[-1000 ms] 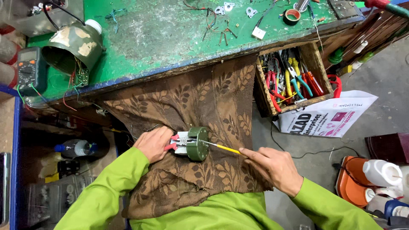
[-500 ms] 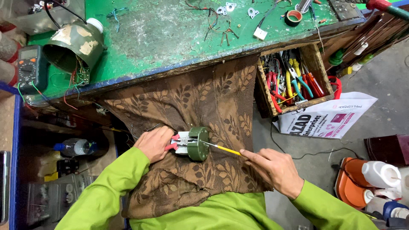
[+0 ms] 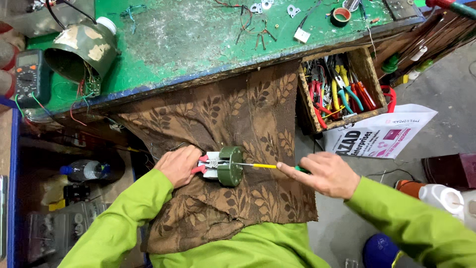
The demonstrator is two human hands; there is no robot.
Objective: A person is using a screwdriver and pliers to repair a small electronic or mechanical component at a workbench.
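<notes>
A small round olive-green part (image 3: 230, 166) lies on a brown leaf-patterned cloth (image 3: 248, 119) over my lap. My left hand (image 3: 179, 165) grips red-handled pliers (image 3: 207, 164) clamped on the part's left side. My right hand (image 3: 323, 173) holds a screwdriver (image 3: 265, 166) with a yellow and green handle; its thin shaft runs left into the part's right face.
A green workbench (image 3: 198, 39) lies ahead with loose wires, a tape roll (image 3: 340, 16), a camouflage-painted can (image 3: 82, 49) and a multimeter (image 3: 30, 77). An open wooden drawer (image 3: 306, 101) of pliers and screwdrivers sits right of the cloth. A printed bag (image 3: 382, 131) and a white jug (image 3: 444, 198) are on the floor.
My right hand has shifted slightly right and up with the screwdriver. The left hand, pliers and green part stay where they were.
</notes>
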